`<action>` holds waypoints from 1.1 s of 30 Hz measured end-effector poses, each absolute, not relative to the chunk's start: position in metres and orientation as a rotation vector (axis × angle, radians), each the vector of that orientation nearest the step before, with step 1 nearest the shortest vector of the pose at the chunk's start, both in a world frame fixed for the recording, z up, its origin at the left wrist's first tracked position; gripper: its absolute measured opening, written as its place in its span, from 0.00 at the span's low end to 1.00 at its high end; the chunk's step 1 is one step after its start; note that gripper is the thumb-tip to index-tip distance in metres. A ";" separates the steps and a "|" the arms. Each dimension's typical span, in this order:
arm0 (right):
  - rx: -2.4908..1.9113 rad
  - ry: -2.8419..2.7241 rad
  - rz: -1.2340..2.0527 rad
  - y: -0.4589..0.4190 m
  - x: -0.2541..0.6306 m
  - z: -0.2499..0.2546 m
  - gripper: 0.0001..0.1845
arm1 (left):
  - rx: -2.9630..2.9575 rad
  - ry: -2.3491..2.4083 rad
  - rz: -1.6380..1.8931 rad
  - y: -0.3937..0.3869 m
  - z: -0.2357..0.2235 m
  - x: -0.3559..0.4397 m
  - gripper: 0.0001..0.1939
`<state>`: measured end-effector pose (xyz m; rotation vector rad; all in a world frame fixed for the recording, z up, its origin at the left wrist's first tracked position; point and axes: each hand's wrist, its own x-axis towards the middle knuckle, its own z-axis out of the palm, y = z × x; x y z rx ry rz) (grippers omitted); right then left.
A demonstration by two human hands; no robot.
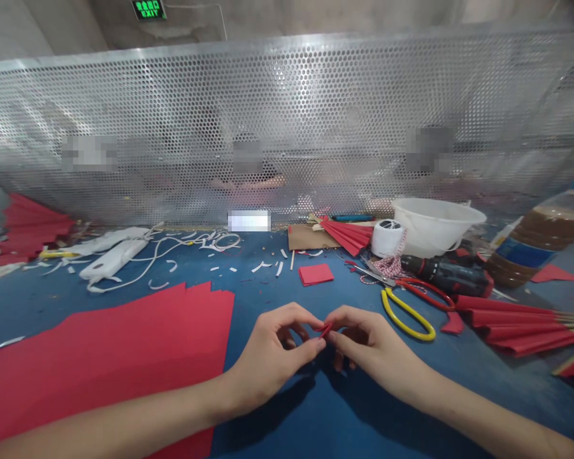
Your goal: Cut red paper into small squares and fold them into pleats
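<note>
My left hand point(281, 341) and my right hand point(363, 338) meet above the blue table, fingertips pinching a small folded piece of red paper point(325, 331). Most of that piece is hidden by my fingers. Just beyond my hands lies a small stack of red paper rectangles point(316, 274). Large red paper sheets point(138, 350) are spread in an uneven pile under and beside my left forearm. Scissors point(408, 312) with one yellow and one red handle rest to the right of my right hand, blades apart.
Behind the scissors are a power drill point(446, 274), a white string spool point(387, 238) and a white bucket point(434, 226). A bottle of brown liquid point(530, 245) and a pleated red paper fan point(516, 324) lie right. A white power strip point(114, 258) and a perforated metal screen point(287, 121) stand beyond.
</note>
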<state>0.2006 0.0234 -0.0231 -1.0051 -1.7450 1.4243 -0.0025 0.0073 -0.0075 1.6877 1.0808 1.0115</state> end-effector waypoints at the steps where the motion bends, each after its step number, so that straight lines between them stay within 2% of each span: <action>1: -1.010 -1.750 1.416 0.023 0.200 -0.023 0.14 | 1.689 1.080 1.012 0.007 -0.007 -0.003 0.06; 7: -1.062 -1.844 1.305 0.020 0.201 -0.020 0.12 | 1.709 1.121 0.993 0.006 -0.007 -0.003 0.05; 15: -1.097 -1.897 1.140 0.010 0.204 -0.015 0.09 | 1.650 1.190 0.908 0.008 -0.009 -0.003 0.10; 25: -1.079 -1.927 1.254 0.012 0.204 -0.014 0.04 | 1.681 1.219 0.880 0.008 -0.013 -0.003 0.07; 33: -1.089 -1.903 1.227 0.015 0.205 -0.014 0.11 | 1.664 1.148 0.854 0.009 -0.010 -0.001 0.06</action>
